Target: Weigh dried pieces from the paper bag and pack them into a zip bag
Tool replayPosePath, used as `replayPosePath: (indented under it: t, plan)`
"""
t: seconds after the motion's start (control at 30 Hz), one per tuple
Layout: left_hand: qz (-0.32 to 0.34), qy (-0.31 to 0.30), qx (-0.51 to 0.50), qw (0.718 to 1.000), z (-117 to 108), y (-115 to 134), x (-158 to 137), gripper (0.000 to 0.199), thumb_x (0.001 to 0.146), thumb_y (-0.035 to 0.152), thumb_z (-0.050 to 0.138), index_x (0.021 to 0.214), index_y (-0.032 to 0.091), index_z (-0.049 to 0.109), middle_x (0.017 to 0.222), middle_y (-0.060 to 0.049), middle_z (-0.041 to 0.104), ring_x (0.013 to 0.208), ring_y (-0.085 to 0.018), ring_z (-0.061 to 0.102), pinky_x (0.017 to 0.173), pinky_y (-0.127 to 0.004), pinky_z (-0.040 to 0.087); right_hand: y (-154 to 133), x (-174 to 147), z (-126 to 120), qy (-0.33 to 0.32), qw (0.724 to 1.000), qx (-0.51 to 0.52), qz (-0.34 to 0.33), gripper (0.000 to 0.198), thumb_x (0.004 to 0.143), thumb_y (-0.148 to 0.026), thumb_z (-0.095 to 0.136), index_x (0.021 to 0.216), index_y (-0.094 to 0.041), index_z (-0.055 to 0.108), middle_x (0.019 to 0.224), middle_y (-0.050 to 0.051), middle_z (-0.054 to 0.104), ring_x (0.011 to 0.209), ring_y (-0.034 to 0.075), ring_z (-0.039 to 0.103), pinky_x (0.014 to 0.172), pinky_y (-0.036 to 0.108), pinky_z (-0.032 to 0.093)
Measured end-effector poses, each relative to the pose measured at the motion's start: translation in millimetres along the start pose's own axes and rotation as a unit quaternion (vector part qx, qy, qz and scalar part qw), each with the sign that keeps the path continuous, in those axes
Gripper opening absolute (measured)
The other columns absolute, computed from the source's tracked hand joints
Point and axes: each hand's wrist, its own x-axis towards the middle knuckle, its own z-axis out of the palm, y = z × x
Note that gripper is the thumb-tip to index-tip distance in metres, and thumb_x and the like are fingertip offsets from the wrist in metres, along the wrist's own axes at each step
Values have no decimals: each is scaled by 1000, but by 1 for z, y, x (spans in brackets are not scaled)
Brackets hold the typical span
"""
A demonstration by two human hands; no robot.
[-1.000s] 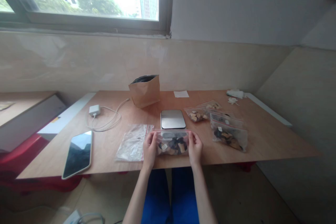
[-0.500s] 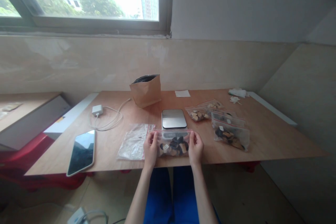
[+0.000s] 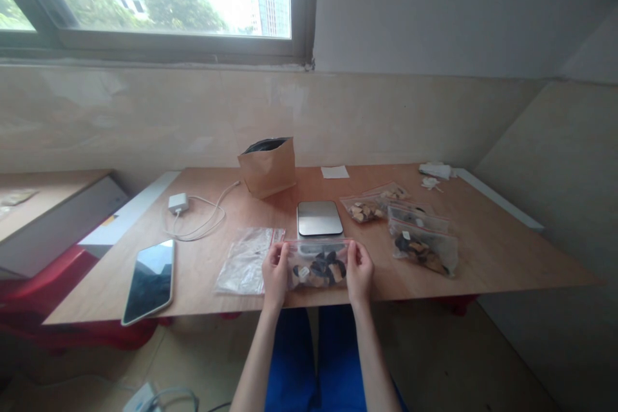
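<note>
A clear zip bag (image 3: 318, 267) with a red-lined top holds dark and tan dried pieces and a small white label. My left hand (image 3: 276, 270) pinches its upper left corner. At the upper right corner, my right hand (image 3: 360, 270) pinches the same top edge, so the bag is stretched between both hands near the table's front edge. Just behind it lies a kitchen scale (image 3: 319, 217) with a bare metal plate. Flat clear zip bags (image 3: 241, 264) lie beside my left hand. Several filled zip bags (image 3: 425, 251) rest to the right.
A brown paper pouch (image 3: 268, 167) stands with its mouth open at the back of the table (image 3: 381, 277). On the left are a tablet (image 3: 149, 280), overhanging the front edge slightly, and a white charger (image 3: 178, 203) with a cable. White paper (image 3: 335, 172) and crumpled white items (image 3: 437, 170) lie farther back.
Almost nothing differs. Both hands keep the bag stretched in the same place, and the whole view has shifted very slightly.
</note>
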Motion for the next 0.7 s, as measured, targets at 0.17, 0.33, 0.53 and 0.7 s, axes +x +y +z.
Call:
replayPosePath:
  t: [0.17, 0.33, 0.53, 0.7]
  plan:
    - [-3, -18, -21, 1000, 1, 1, -2, 25, 83, 41, 49, 79, 18, 59, 76, -1, 63, 73, -14, 58, 70, -24, 44, 0, 0, 1, -37, 999, 20, 13, 36, 80, -50, 52, 88, -16, 60, 69, 2, 62, 65, 15, 60, 61, 25, 47]
    - [-16, -29, -14, 999, 1, -3, -2, 27, 78, 44, 55, 83, 18, 58, 77, -1, 62, 68, -14, 58, 62, -23, 44, 0, 0, 3, -76, 996, 35, 15, 31, 77, -45, 58, 89, -18, 61, 88, 5, 66, 79, 17, 62, 73, 28, 49]
    - [-16, -25, 11, 999, 1, -8, -1, 27, 77, 44, 56, 84, 18, 58, 78, -2, 62, 69, -14, 58, 60, -22, 43, -1, 1, 1, -52, 997, 39, 28, 32, 75, -45, 60, 87, -16, 64, 86, 7, 67, 79, 18, 63, 71, 28, 49]
    - [-16, -15, 31, 999, 1, -7, -2, 27, 78, 44, 56, 84, 18, 59, 79, -2, 62, 69, -13, 58, 61, -23, 43, -1, 1, -1, -22, 999, 13, 29, 34, 74, -47, 60, 86, -15, 65, 82, 7, 68, 72, 17, 62, 66, 27, 48]
